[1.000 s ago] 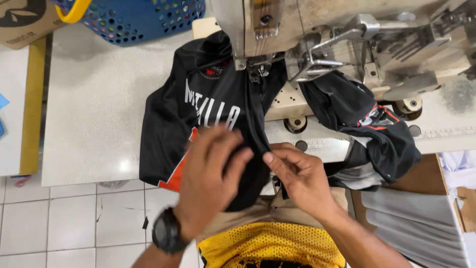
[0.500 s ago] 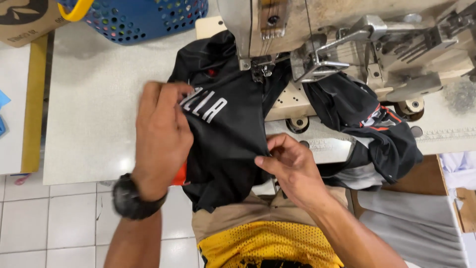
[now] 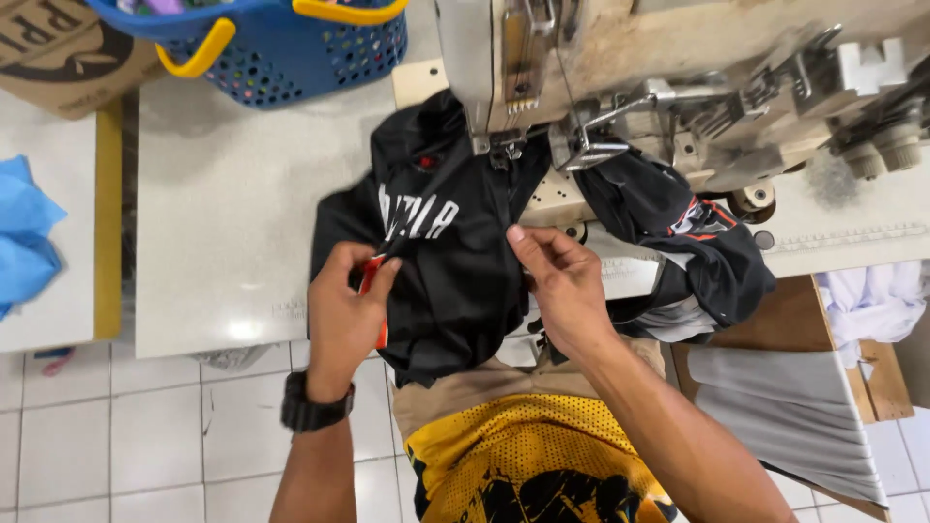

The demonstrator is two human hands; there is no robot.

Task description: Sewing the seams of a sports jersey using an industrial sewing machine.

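Head cam, looking down at sewing stn.

Black garment (image 3: 455, 281) is lying spread over the white table (image 3: 223, 232) edge and the person's lap, upper end tucked under the sewing machine (image 3: 601, 58) head, right at the needle area (image 3: 504, 150). White lettering is showing on the cloth; not copying it. A 2nd bunch of the same black fabric, w/ orange-white print (image 3: 693, 218), is hanging to the right of the machine arm.

Left hand (image 3: 344, 315) is resting on the garment's left part, fingers curled, thumb and fingertips pinching a fold where an orange-red strip (image 3: 373, 276) is peeking out. Black wristwatch (image 3: 315, 407) on that wrist.

Right hand (image 3: 562, 286) is sitting on the garment's right edge, just below the needle area, thumb and forefinger pressed together on a seam or fold of the cloth; other fingers bent in. Exact grip under the palm: cannot tell.

Surroundings: blue plastic basket (image 3: 281, 48) w/ yellow handles at the table's far side, cardboard box (image 3: 58, 48) at top left, blue cloth (image 3: 24, 242) on a side table at left. Person is wearing a yellow mesh shirt (image 3: 523, 465). White tile floor (image 3: 126, 436) below. Grey folded fabric (image 3: 785, 407) is lying lower right.
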